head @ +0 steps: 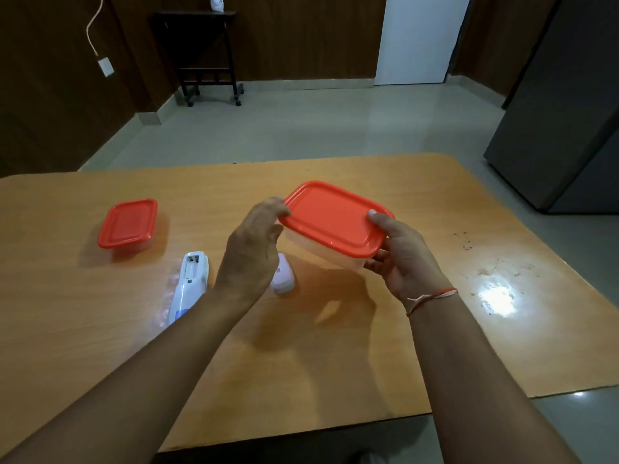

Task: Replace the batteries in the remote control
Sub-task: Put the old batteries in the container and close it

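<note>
A white remote control [189, 284] lies face down on the wooden table [100, 329], its battery bay uncovered at the far end. The white battery cover [283, 279] lies to its right, partly hidden by my left wrist. I hold a clear plastic box with an orange lid [331, 219] tilted above the table. My right hand [402, 259] grips its near right corner, thumb on the lid. My left hand [254, 246] has its fingertips on the lid's left edge. I cannot see inside the box.
A second, smaller box with an orange lid [129, 224] stands at the left of the table. Dark specks and a glare patch [495, 293] mark the right side. Beyond the table are a tiled floor, a dark wheeled stand [209, 61] and a grey fridge [569, 112].
</note>
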